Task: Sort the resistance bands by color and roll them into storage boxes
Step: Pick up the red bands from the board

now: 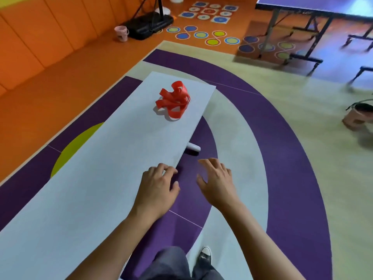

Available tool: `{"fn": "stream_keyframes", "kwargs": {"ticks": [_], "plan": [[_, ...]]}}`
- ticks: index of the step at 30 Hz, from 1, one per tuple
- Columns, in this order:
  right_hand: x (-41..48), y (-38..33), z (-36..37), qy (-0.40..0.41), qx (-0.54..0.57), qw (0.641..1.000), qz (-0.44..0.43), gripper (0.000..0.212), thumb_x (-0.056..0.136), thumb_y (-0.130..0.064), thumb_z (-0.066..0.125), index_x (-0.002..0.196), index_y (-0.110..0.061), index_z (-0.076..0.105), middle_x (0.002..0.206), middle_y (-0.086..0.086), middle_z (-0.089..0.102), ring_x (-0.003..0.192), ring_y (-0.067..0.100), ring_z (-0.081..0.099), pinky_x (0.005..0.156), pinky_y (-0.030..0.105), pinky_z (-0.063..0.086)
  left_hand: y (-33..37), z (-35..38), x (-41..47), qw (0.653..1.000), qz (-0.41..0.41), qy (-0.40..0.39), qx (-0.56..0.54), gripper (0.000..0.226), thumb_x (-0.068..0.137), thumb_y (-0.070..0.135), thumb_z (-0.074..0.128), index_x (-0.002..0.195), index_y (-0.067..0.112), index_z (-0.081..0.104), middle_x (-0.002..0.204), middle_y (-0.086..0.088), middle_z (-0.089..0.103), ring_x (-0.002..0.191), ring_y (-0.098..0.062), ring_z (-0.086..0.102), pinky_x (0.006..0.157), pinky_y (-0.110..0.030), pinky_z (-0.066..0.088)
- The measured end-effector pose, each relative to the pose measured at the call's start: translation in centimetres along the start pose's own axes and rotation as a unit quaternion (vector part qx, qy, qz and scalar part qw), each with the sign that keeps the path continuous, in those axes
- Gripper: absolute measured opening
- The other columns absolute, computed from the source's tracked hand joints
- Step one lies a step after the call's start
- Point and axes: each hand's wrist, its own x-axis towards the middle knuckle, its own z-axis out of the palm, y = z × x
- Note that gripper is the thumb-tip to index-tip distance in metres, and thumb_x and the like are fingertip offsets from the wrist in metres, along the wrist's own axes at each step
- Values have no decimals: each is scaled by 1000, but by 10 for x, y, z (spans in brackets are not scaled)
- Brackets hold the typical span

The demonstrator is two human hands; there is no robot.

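Note:
A tangled pile of red resistance bands (174,101) lies near the far end of a long pale grey table (101,168). My left hand (157,185) hovers over the table's right edge, fingers loosely curled, holding nothing. My right hand (217,179) hangs in the air just past that edge, fingers spread and relaxed, also empty. Both hands are well short of the bands. No storage box is in view.
A white table leg foot (193,147) sticks out under the right edge. Pink baskets stand on the floor at far left (121,33) and at the right (358,116). A black weighted stand base (148,25) and a blue table-tennis table (314,5) stand at the back.

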Motion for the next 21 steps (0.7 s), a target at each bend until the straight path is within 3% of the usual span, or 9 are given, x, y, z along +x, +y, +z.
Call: {"fn": "stream_keyframes", "kwargs": {"ticks": [7,11,16,21], "plan": [[123,36,-18,-40,-10,998,-36,46,95,-35,55,140,-32,49,137,-3,50,119,26,52,104,40,36,1,28,108,999,-49,-6,10,27,84,25,73,110,21,69,107,1,65,92,-28,64,82,-40,51],[206,51,-22,-52,-11,998,-31,42,96,-34,55,137,-33,50,132,-2,50,117,26,53,101,38,34,-13,43,178,997,-65,-30,10,29,90,29,68,118,21,67,117,1,64,101,-26,63,91,-38,48],[320,55,-33,-77,-18,997,-22,44,97,-35,56,141,-32,49,136,0,50,121,27,53,101,38,34,-35,51,272,992,-95,-87,15,50,99,41,54,146,26,46,149,-1,44,129,-22,52,110,-35,38],[427,44,-38,-99,-14,994,-41,47,98,-36,55,144,-30,48,140,3,49,123,28,54,104,42,36,-64,62,354,983,-123,-137,27,59,98,50,53,150,27,37,150,-4,43,126,-30,55,103,-41,44]]}}
